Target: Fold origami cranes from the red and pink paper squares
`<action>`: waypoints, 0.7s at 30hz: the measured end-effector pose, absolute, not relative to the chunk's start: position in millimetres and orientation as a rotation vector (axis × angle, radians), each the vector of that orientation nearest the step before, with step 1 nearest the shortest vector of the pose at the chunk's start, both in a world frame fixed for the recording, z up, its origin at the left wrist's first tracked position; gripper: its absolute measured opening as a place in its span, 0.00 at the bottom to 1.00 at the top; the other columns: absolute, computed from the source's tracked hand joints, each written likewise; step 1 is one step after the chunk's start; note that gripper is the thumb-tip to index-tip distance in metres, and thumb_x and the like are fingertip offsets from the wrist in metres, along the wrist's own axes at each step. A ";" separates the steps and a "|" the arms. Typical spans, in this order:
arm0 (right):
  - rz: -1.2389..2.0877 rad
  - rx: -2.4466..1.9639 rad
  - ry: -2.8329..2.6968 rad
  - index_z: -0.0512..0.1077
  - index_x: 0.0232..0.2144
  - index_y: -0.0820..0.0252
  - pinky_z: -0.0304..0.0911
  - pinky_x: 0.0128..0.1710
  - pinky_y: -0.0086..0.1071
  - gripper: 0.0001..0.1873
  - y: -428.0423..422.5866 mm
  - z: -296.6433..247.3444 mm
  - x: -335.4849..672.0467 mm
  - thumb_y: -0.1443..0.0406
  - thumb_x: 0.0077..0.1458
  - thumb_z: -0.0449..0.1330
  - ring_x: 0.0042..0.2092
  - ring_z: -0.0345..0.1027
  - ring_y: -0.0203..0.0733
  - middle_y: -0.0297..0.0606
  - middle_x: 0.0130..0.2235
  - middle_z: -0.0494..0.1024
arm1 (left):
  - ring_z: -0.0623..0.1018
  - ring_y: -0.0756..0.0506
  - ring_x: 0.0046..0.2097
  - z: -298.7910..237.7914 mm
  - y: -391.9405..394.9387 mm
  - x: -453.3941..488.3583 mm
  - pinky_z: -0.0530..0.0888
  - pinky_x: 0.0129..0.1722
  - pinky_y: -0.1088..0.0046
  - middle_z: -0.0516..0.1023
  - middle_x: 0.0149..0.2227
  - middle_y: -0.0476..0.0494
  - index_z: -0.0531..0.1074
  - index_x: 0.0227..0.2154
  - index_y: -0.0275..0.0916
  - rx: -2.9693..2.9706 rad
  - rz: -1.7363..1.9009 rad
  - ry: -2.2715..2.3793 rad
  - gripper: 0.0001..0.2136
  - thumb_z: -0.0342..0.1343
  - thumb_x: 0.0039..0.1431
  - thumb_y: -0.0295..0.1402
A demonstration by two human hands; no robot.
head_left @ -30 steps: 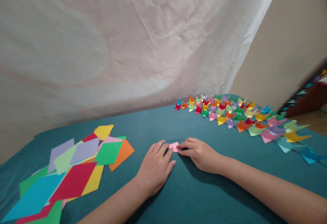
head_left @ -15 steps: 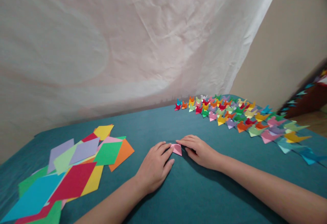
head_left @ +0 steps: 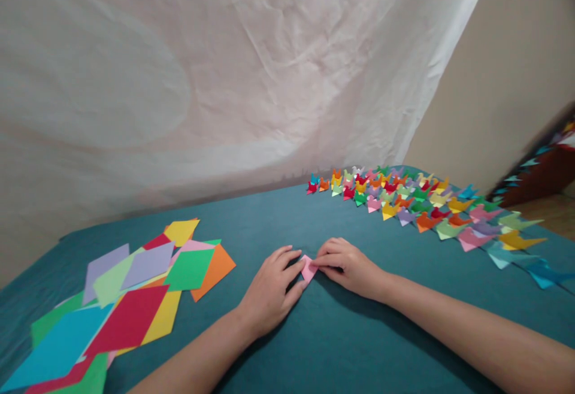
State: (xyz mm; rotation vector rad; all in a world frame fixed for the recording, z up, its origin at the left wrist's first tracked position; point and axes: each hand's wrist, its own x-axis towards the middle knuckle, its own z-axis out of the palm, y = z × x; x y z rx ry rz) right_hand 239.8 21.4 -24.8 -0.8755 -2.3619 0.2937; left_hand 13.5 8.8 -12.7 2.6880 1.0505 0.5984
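A small pink folded paper (head_left: 308, 269) lies on the teal cloth between my two hands. My left hand (head_left: 272, 291) rests at its left side, fingertips and thumb against its edge, holding it in place. From the other side, my right hand (head_left: 351, 267) pinches the paper's right part between thumb and index finger, its other fingers curled. Part of the paper is hidden under my fingertips.
Coloured paper sheets, a red one (head_left: 130, 317) among them, lie overlapping at the left. Several rows of folded paper birds, including an orange one (head_left: 426, 222), stand at the right. A pale curtain (head_left: 251, 82) hangs behind the teal-covered table (head_left: 251, 208).
The pink paper has turned and now shows a different shape. My right hand has gone from resting fingertips at its edge to pinching it; my left thumb has come up to the paper.
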 end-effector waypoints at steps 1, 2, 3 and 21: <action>0.261 -0.865 -2.388 0.74 0.38 0.56 0.57 0.41 0.35 0.10 21.0 -24.2 239.9 0.70 0.57 0.55 0.40 0.65 0.40 0.37 0.36 0.75 | 0.62 0.40 0.58 -12.9 9.5 13.6 0.62 0.56 0.55 0.67 0.54 0.41 0.66 0.53 0.42 2.680 0.626 1.057 0.17 0.52 0.60 0.34; 0.225 -0.853 -2.410 0.74 0.37 0.56 0.56 0.41 0.36 0.10 20.6 -23.6 240.0 0.70 0.58 0.54 0.40 0.64 0.40 0.37 0.36 0.75 | 0.63 0.40 0.57 -12.8 10.1 13.8 0.63 0.56 0.55 0.68 0.53 0.41 0.67 0.51 0.42 2.668 0.655 1.067 0.17 0.54 0.59 0.34; 0.186 -0.842 -2.428 0.74 0.37 0.56 0.56 0.41 0.36 0.09 20.1 -23.0 240.2 0.70 0.58 0.54 0.40 0.64 0.40 0.37 0.36 0.75 | 0.64 0.40 0.56 -12.5 10.6 14.1 0.64 0.55 0.56 0.69 0.51 0.40 0.69 0.49 0.42 2.654 0.684 1.079 0.16 0.55 0.57 0.35; 0.253 -0.825 -2.414 0.71 0.33 0.59 0.57 0.43 0.37 0.06 12.4 -17.7 236.9 0.68 0.59 0.53 0.42 0.64 0.41 0.39 0.36 0.74 | 0.68 0.41 0.50 -7.4 6.8 16.5 0.67 0.48 0.58 0.72 0.43 0.43 0.75 0.41 0.45 2.670 0.726 1.050 0.09 0.52 0.60 0.32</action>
